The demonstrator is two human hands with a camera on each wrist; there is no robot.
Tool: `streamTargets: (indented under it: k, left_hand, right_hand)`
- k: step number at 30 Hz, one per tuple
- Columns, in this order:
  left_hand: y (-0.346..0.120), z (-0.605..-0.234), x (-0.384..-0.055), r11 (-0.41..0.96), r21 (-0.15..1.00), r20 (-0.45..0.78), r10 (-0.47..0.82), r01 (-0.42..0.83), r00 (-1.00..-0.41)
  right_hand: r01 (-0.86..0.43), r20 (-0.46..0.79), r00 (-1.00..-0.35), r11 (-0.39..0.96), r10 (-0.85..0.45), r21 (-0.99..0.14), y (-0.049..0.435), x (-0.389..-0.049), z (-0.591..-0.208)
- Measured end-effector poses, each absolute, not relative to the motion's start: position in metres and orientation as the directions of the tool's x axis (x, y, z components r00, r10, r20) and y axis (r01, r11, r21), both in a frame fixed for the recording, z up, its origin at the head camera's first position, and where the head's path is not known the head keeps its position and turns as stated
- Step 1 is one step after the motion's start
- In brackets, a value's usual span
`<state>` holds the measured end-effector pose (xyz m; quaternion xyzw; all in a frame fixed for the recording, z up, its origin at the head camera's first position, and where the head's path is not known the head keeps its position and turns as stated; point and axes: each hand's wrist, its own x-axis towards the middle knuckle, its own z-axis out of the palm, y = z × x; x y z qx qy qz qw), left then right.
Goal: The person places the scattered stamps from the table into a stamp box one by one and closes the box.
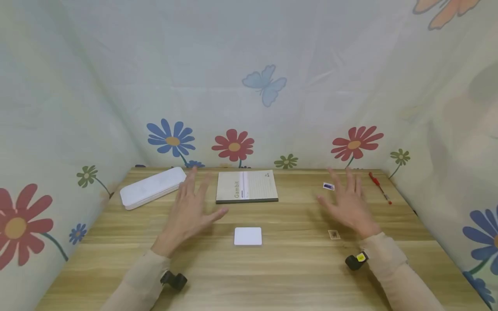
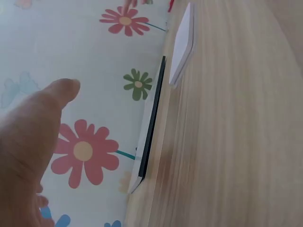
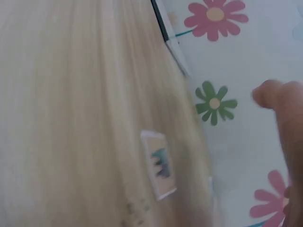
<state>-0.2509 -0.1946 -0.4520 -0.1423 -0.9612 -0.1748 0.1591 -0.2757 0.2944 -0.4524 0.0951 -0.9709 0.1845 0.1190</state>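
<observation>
Both hands hover over a wooden table with fingers spread, and neither holds anything. My left hand (image 1: 188,211) is between a white case (image 1: 153,188) and a notebook (image 1: 247,186) marked "Gambit". In the left wrist view its thumb (image 2: 49,101) points toward the notebook's dark spine (image 2: 154,118). A small white rounded block (image 1: 247,236) lies in front of the notebook; its underside is hidden. On the other side, my right hand (image 1: 350,207) is above two stamps: a purple-and-white one (image 1: 328,186) behind and a tan one (image 1: 334,234) nearer.
A red pen (image 1: 380,188) lies near the table's right edge. Curtains printed with flowers and butterflies (image 1: 264,84) enclose the back and sides of the table (image 1: 272,276). Black wrist cameras (image 1: 173,280) sit on both sleeves.
</observation>
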Motion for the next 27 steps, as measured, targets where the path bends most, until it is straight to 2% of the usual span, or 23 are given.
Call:
streamTargets:
  k: [5,8,16,21,27]
  left_hand:
    - [-0.192,-0.449,-0.245,0.839,0.351,0.402,0.266,0.416,-0.876]
    - [-0.190,-0.451,-0.241,0.797,0.401,0.405,0.288,0.452,-0.868]
    - [-0.174,-0.472,-0.231,0.732,0.499,0.294,0.360,0.464,-0.885]
    - [-0.171,-0.484,-0.228,0.722,0.521,0.232,0.393,0.455,-0.890]
    - [-0.171,-0.497,-0.230,0.706,0.476,0.277,0.446,0.525,-0.851]
  right_hand:
    - [-0.290,0.333,-0.934,0.817,-0.128,-0.498,0.307,-0.285,-0.468]
    - [-0.302,0.345,-0.931,0.775,-0.115,-0.555,0.314,-0.288,-0.479]
    - [-0.320,0.369,-0.927,0.672,-0.075,-0.668,0.332,-0.304,-0.503]
    - [-0.319,0.374,-0.926,0.642,-0.054,-0.697,0.341,-0.315,-0.509]
    - [-0.303,0.348,-0.934,0.694,-0.080,-0.654,0.353,-0.327,-0.507]
